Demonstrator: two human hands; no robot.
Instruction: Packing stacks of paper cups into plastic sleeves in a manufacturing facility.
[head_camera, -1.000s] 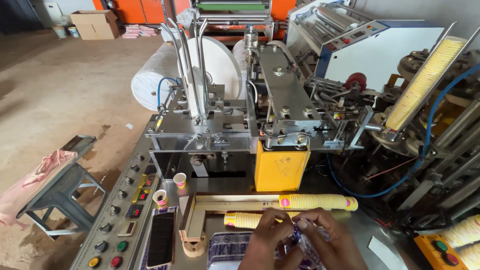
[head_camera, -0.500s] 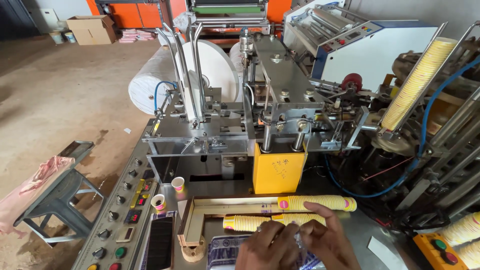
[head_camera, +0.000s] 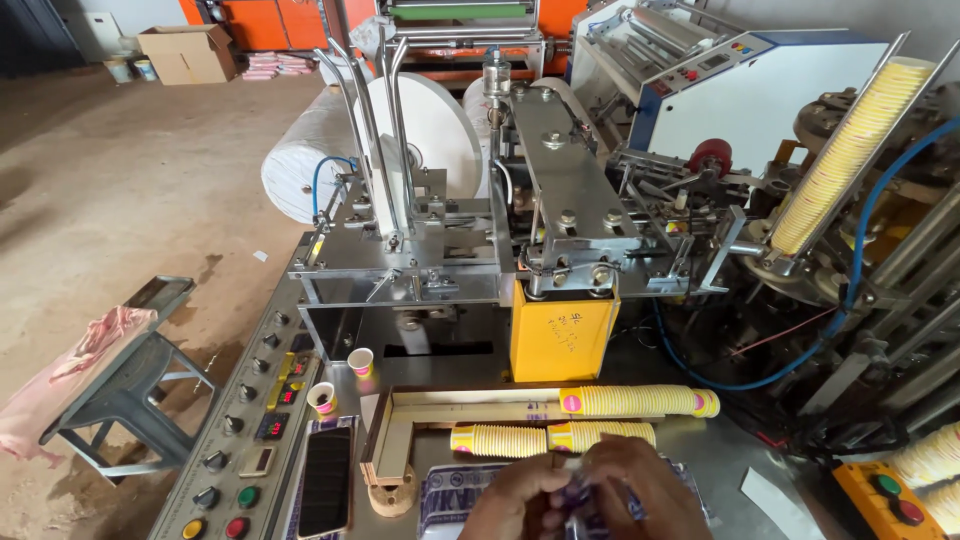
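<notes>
Far out to the left of the hands, a grey metal stool (head_camera: 125, 385) is carrying a pink cloth (head_camera: 70, 375) draped over its seat. Nearer, a grey control panel with round knobs and coloured buttons (head_camera: 245, 430) is running along the worktop (head_camera: 715, 460) edge, with a black phone (head_camera: 327, 482) lying flat beside it, within easy reach. Two small paper cups (head_camera: 340, 382) are standing upright just beyond the phone.

The left hand (head_camera: 515, 505) and the right hand (head_camera: 640, 495) are meeting at the bottom edge, fingers curling together around a piece of purple-printed clear plastic wrap (head_camera: 580, 500); both are pinching it, apparently working the film between the fingertips, though the exact grip is partly cut off. Beneath them a purple-patterned flat sheet (head_camera: 455, 492) is lying on the worktop.

Just beyond the hands, yellow stacked paper cups lying in horizontal sleeves (head_camera: 600, 420) are resting against an L-shaped wooden guide (head_camera: 400, 430), which is keeping the rows straight. Behind rises the steel cup-forming machine with a yellow box (head_camera: 560, 345). To the right, a slanted chute of yellow cups (head_camera: 845, 150) is leaning
</notes>
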